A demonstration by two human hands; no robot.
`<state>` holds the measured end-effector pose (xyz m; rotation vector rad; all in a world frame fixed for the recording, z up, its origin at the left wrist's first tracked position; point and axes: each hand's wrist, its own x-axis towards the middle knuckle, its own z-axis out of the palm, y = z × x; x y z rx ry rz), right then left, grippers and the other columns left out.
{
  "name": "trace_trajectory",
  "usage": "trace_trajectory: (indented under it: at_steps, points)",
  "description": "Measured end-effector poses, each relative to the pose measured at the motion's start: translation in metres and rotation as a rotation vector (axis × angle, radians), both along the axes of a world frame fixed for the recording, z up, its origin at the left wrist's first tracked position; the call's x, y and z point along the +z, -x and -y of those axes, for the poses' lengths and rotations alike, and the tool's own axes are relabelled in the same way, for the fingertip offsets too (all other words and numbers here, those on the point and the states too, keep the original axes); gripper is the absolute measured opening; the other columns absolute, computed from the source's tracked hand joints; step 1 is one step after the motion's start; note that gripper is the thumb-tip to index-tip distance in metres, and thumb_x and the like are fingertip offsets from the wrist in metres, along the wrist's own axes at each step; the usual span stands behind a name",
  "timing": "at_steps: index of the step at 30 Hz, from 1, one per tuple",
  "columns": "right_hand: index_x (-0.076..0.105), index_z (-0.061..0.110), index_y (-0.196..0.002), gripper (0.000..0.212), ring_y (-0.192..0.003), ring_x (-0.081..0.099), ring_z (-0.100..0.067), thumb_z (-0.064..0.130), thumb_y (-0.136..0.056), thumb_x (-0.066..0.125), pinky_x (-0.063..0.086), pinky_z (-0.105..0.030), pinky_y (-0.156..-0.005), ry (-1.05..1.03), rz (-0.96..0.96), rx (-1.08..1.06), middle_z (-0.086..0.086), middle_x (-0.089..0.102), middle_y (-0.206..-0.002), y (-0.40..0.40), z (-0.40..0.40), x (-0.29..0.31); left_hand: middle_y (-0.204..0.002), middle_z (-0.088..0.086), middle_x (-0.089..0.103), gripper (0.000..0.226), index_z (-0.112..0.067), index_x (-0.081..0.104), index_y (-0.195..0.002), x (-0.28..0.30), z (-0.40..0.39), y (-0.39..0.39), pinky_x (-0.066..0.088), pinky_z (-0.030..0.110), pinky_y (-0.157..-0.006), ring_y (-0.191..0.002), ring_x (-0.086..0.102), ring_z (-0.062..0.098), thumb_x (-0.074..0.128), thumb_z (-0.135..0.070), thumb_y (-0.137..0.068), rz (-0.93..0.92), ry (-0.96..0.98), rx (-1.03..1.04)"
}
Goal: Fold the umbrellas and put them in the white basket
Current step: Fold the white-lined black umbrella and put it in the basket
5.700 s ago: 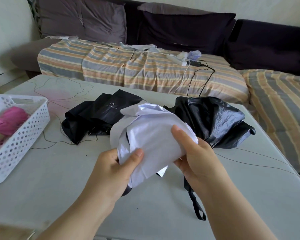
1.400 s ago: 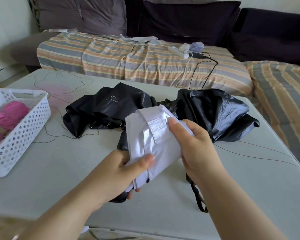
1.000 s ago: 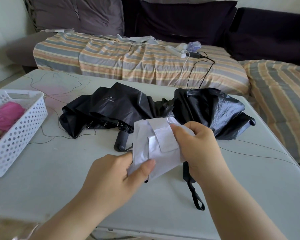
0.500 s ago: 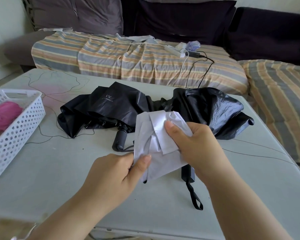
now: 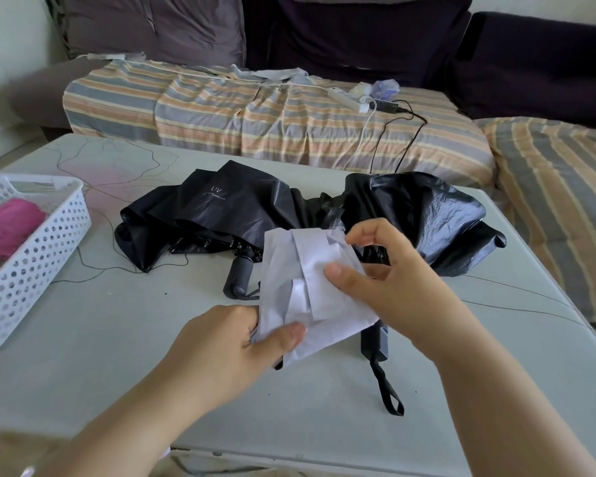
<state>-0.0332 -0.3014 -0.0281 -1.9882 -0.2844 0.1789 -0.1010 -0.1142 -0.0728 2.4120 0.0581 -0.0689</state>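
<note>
A folded white fabric umbrella point(image 5: 310, 290) sits at the centre of the frame, held just above a pale grey tabletop point(image 5: 117, 356) by both hands. The left hand point(image 5: 227, 342), lower centre, pinches the lower edge of the white bundle between thumb and curled fingers. The right hand point(image 5: 396, 284), right of centre, presses its thumb on the umbrella's closing strap while its curled fingers wrap behind the bundle's upper right edge. A dark grey handle with a black wrist loop point(image 5: 375, 342) pokes out below the white fabric, right of the left thumb.

Behind the hands, two unfolded black umbrellas lie on the table: a matte one printed "UV" point(image 5: 214, 215) left of centre, its black cylindrical handle point(image 5: 240, 277) pointing toward the lower frame, and a shinier crumpled one point(image 5: 427, 218) to the right, touching it.

At the left edge stands a white perforated plastic basket point(image 5: 38, 256) holding a pink folded umbrella point(image 5: 11, 225). Across the upper frame runs a sofa with a striped orange-grey cover point(image 5: 255, 122), on which rests a white power strip point(image 5: 351, 98).
</note>
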Motion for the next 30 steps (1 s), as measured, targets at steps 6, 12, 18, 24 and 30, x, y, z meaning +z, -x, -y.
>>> trace_trajectory:
  at_steps: [6,12,18,24,30]
  points:
    - [0.054,0.037,-0.088,0.033,-0.095,0.057,0.006,0.047,-0.066,0.076,0.044,-0.014,-0.074,0.068,0.146,-0.131,0.02,0.045,-0.113,0.0,0.008,0.005,-0.044,-0.009,0.053,0.05,-0.019,0.049,-0.054,0.001,0.003,-0.002,0.037,0.019,-0.045,-0.038,0.047,0.005,0.05,-0.06,-0.083,-0.13,0.077,0.016]
    - [0.064,0.032,-0.077,0.02,-0.089,0.048,0.011,0.047,-0.071,0.076,0.036,-0.002,-0.068,0.271,0.097,0.028,0.017,0.05,-0.103,0.003,0.002,-0.002,-0.046,-0.005,0.055,0.038,-0.03,0.054,-0.062,0.0,0.002,-0.003,0.039,0.021,-0.042,-0.04,0.052,0.014,0.05,-0.061,-0.083,-0.158,0.177,0.019]
    - [0.067,-0.002,-0.081,0.032,-0.093,0.051,-0.015,0.029,-0.084,0.069,0.04,-0.02,-0.077,0.115,0.163,0.094,0.003,0.052,-0.096,-0.005,-0.007,-0.014,-0.05,-0.005,0.052,0.062,-0.017,0.051,-0.059,0.008,0.003,0.001,0.039,0.021,-0.05,-0.045,0.05,0.008,0.044,-0.077,-0.072,-0.134,0.033,-0.014]
    - [0.029,0.011,-0.056,0.051,-0.057,0.033,-0.006,0.023,-0.09,0.064,0.03,-0.015,-0.055,0.107,0.307,0.012,0.003,0.034,-0.068,0.0,-0.014,-0.012,-0.06,-0.044,0.04,0.089,-0.018,0.035,-0.06,0.017,0.0,0.002,0.036,0.013,-0.058,-0.058,0.044,-0.007,0.017,-0.101,-0.034,-0.026,-0.292,-0.198]
    - [0.031,0.012,-0.056,0.05,-0.057,0.033,-0.008,0.033,-0.089,0.063,0.027,-0.018,-0.051,0.138,0.277,-0.11,0.005,0.036,-0.065,-0.002,-0.021,-0.023,-0.05,-0.005,0.046,0.078,-0.018,0.036,-0.06,0.012,0.004,0.004,0.033,0.022,-0.05,-0.047,0.042,0.011,0.017,-0.094,-0.055,0.054,-0.339,-0.101]
